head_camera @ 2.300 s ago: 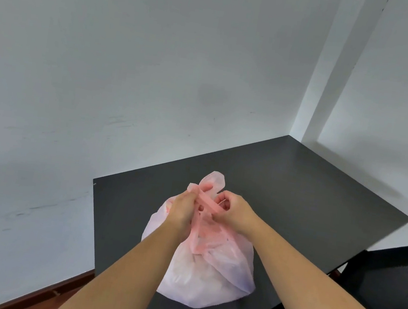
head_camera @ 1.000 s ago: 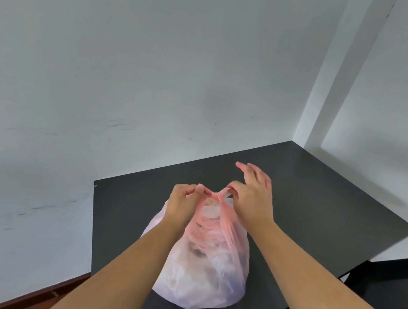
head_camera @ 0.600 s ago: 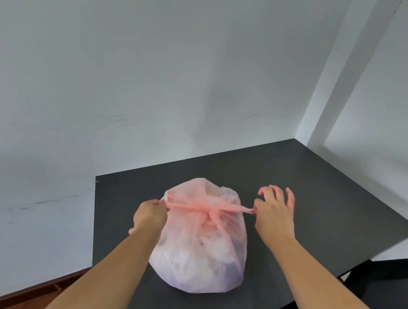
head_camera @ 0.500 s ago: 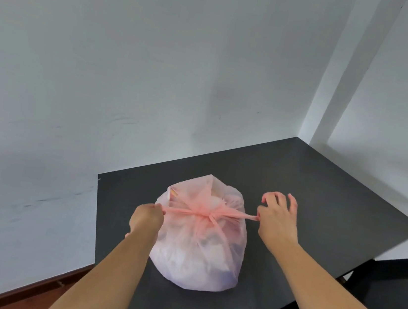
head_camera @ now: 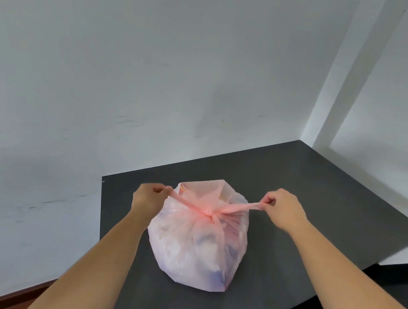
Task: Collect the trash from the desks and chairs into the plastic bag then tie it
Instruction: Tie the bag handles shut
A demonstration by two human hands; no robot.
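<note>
- pink bag on table — knotted on top
- left hand — fingers clamped on one handle
- right hand, fingers clamped on other handle, pulled taut

Both forearms bare, stretched forward, spread apart; left grip fisted, back of hand up, fingers curled round one twisted end of plastic bag; right grip likewise curled, pinches other end; wrists nearly straight.

Pink plastic bag sits on black desk, knot at bag top. Left hand pinches handle left of bag, right hand right of bag. Contents blurred, likely crumpled trash.
</note>
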